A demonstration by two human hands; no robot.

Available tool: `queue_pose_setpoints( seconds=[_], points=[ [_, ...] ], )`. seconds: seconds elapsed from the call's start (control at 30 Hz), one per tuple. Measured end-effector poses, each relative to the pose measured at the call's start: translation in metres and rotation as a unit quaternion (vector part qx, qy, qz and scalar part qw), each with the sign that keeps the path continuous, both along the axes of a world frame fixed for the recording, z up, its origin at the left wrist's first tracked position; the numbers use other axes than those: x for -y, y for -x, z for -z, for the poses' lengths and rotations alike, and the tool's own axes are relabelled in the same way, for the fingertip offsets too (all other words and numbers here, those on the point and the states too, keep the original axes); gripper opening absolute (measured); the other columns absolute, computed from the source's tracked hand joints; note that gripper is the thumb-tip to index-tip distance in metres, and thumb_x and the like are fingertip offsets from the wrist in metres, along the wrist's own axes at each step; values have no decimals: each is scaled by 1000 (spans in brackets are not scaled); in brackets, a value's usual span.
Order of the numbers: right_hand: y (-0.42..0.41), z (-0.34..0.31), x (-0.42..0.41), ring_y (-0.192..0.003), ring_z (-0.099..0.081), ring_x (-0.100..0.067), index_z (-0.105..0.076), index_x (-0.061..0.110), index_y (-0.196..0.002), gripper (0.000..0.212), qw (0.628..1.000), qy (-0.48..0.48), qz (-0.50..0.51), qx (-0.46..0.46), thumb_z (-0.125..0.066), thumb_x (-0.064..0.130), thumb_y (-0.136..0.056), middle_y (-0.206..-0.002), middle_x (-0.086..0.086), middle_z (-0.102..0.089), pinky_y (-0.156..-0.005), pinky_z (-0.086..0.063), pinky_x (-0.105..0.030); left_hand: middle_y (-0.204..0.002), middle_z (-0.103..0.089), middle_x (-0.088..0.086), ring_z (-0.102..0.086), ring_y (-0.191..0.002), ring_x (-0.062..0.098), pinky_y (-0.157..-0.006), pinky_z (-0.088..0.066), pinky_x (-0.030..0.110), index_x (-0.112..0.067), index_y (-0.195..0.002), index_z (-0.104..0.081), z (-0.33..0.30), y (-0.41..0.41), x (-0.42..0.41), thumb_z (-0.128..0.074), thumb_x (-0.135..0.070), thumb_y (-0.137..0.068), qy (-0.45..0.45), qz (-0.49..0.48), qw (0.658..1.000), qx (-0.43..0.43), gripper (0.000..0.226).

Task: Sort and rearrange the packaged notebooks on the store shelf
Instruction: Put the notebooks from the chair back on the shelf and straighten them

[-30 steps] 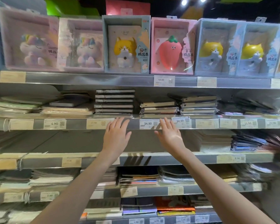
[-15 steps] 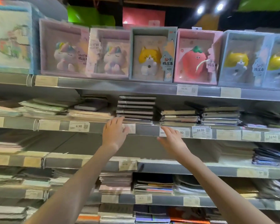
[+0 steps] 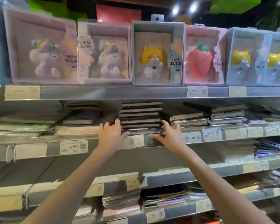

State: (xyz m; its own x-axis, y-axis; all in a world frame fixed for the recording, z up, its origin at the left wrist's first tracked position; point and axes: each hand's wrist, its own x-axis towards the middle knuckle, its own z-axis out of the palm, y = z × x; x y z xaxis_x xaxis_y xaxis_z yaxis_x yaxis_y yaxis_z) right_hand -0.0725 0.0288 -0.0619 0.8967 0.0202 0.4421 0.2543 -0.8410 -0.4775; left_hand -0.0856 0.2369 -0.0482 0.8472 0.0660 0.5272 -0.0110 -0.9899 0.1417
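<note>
Dark grey covers, seemingly black through blur, are seen on the notebook stack [image 3: 141, 117]; shelf edge [image 3: 103, 92] grey; strawberry box [image 3: 202, 57] pink, cat box [image 3: 157, 54] pale blue.

Stack of dark packaged notebooks [image 3: 141, 117] on the second shelf [image 3: 103, 145], directly below the cat-figure box [image 3: 157, 53]. Left hand [image 3: 111, 135] at the stack's lower left corner, right hand [image 3: 170, 135] at its lower right, fingers spread, thumbs under the bottom notebook. Further stacks [image 3: 226, 114] lie right of the stack.
</note>
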Motion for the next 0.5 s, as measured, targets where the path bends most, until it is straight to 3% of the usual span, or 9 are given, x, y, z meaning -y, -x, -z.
queue_pose_setpoints(
  seconds=[0.13,0.3,0.5],
  points=[
    [-11,0,1,-120,-39,-31,-24,21,-144,88,999,18,24,-12,-61,62,-75,-131,-14,-39,-101,-37,-37,-129,-54,10,-35,-129,28,-114,-10,42,-10,-140,-30,-1,-4,1,-48,-44,-92,49,25,998,8,62],
    [-19,-5,2,-113,-45,-34,-40,18,-124,67,1000,2,21,-19,-66,56,-75,-129,-12,-35,-98,-41,-40,-114,-61,6,-43,-118,24,-109,-12,38,-17,-129,-42,8,-11,1,-55,-38,-89,89,56,992,64,47],
    [-17,4,3,-109,-45,-31,-46,19,-110,53,998,-54,3,27,-71,50,-74,-119,-7,-37,-93,-41,-37,-114,-62,10,-41,-122,31,-114,-6,45,-17,-137,-27,9,-4,22,-37,-48,-94,46,-3,998,43,54]
  ],
)
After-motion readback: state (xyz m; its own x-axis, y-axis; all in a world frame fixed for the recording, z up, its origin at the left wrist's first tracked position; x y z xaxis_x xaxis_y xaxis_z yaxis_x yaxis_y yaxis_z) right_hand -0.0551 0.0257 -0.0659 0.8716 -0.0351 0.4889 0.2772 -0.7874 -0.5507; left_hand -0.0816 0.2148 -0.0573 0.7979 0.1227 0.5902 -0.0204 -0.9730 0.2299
